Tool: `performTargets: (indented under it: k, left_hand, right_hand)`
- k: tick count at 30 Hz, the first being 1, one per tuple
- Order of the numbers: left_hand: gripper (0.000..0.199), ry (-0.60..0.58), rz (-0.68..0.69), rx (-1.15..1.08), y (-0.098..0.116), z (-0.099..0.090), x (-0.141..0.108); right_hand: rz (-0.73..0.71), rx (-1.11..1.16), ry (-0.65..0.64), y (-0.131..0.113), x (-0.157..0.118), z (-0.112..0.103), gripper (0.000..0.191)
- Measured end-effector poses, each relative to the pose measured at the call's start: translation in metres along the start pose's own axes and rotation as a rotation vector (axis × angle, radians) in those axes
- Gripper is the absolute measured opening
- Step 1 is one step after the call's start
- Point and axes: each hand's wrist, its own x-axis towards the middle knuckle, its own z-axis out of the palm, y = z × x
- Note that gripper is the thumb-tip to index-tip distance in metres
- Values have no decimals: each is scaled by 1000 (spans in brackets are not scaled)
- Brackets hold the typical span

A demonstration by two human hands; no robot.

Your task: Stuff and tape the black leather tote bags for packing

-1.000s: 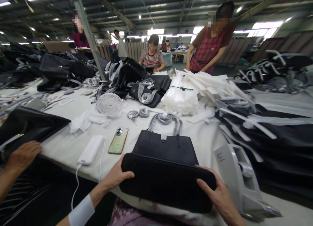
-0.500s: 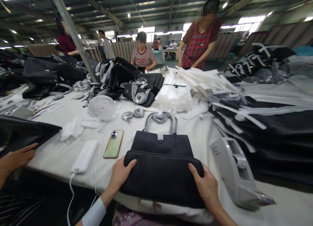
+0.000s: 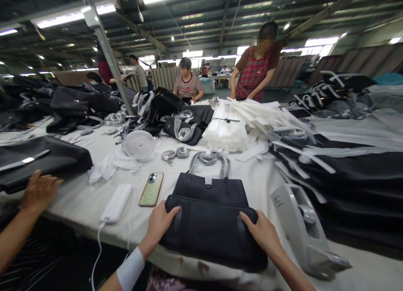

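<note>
- The left hand (image 3: 159,221) has its fingers clamped on the left upper corner of a black handbag's (image 3: 210,236) near face, thumb on top.
- The right hand (image 3: 263,231) has its fingers clamped on that face's right upper corner, thumb likewise on top.
- The handbag lies between both sets of fingers at the near edge of the counter (image 3: 258,169); its wrapped handles (image 3: 225,167) reach away beyond them.
- Just beyond the left fingers lies a phone (image 3: 151,189); left of them, a white power bank (image 3: 116,203).
- Well beyond the left fingers are a white fan (image 3: 139,145) and coiled straps (image 3: 183,152).
- Near the right fingers, on their right, sits a grey device (image 3: 285,215).
- Far beyond both sets of fingers stands a white foam pile (image 3: 225,133).
- Well left of the left fingers, a co-worker's hand (image 3: 40,192) is near another black bag (image 3: 63,154).
</note>
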Motion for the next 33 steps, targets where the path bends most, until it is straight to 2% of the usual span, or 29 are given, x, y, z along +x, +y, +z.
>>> performTargets:
  k: [3, 6, 9, 14, 20, 23, 26, 28, 30, 33]
  left_hand:
    - [51, 3, 1, -42, 1, -3, 10]
    - [61, -49, -19, -134, 1, -5, 20]
    - [56, -96, -50, -225, 4, -7, 28]
    - [49, -17, -35, -286, 16, -10, 39]
    - [49, 35, -31, -243, 11, 0, 30]
    - [49, 31, -19, -204, 6, 5, 25]
    - [48, 22, 11, -154, 3, 5, 24]
    - [46, 18, 41, -114, 2, 4, 24]
    - [47, 25, 76, -66, 3, 2, 22]
    - [51, 97, 131, 37, 11, -1, 13]
  right_hand:
    - [-29, 33, -43, 0, 13, -6, 73]
    - [-50, 53, -78, 1, 24, -6, 72]
    - [-55, 89, -61, -1, 32, -2, 73]
    - [-100, 143, 64, -5, 43, 3, 69]
    - [-88, 61, 80, -5, 34, 19, 71]
    - [-172, -117, 209, -15, 18, 19, 64]
    - [-425, -345, 396, -33, 5, 13, 50]
    - [-641, -440, 346, -43, 1, 13, 45]
    - [-783, -477, 181, -48, -2, 16, 45]
    - [-787, -473, 11, -47, -7, 23, 55]
